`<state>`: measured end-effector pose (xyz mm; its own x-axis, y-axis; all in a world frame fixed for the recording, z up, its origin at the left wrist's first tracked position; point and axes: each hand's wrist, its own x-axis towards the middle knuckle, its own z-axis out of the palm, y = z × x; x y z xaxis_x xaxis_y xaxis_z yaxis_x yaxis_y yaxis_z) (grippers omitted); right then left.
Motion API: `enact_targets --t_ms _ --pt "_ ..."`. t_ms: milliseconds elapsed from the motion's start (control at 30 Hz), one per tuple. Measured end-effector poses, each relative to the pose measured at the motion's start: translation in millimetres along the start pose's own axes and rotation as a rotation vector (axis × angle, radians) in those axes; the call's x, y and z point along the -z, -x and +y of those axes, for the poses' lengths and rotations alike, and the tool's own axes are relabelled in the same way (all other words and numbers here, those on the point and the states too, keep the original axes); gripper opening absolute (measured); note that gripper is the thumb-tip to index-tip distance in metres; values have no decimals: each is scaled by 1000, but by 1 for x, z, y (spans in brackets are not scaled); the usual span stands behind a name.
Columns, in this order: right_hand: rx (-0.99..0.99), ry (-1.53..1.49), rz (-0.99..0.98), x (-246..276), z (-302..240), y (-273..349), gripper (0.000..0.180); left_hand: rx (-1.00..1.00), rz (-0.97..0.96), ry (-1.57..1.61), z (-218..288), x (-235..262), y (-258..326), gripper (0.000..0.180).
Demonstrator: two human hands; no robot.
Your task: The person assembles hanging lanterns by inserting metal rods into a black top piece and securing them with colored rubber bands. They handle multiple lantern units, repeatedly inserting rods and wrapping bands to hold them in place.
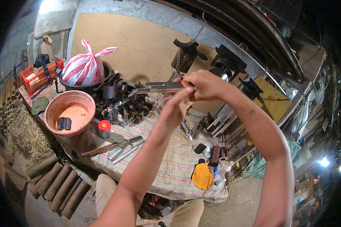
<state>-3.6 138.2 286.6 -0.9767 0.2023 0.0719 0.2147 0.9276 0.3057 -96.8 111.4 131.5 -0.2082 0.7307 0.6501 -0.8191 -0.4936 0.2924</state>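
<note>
My two hands are raised together over the table. My right hand (206, 85) is closed around the near end of a long, narrow, flat piece (161, 87), dark grey with a brownish strip along its lower side. It points left, and I cannot make out its exact kind. My left hand (177, 104), slightly blurred, comes up from below and closes on the same end, its fingers partly hidden. Beneath them a striped cloth (155, 159) covers the table. On it, to the left, are a long wooden-handled tool (102, 148) and metal bars (127, 151).
An orange-pink basin (70, 98) holds two dark pieces. Nearby are a red-lidded jar (104, 128), a striped plastic bag (83, 70) and a red crate (34, 79). At right lie a yellow round thing (202, 176), brown thread spools (215, 155) and a bottle (224, 167).
</note>
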Motion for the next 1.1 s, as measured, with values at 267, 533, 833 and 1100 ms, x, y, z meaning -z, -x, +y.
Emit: enact_targets --t_ms 267,533,833,1100 --pt "-166 -130 76 13 6 12 35 -34 -246 -924 -4 -49 77 28" --pt "-232 -292 55 26 -1 24 41 167 85 -275 -2 13 -8 24" --pt "-99 -146 89 22 2 25 32 533 22 0 -8 27 -86 31" --pt "-180 58 64 -10 8 33 37 369 262 -494 132 48 -7 28"
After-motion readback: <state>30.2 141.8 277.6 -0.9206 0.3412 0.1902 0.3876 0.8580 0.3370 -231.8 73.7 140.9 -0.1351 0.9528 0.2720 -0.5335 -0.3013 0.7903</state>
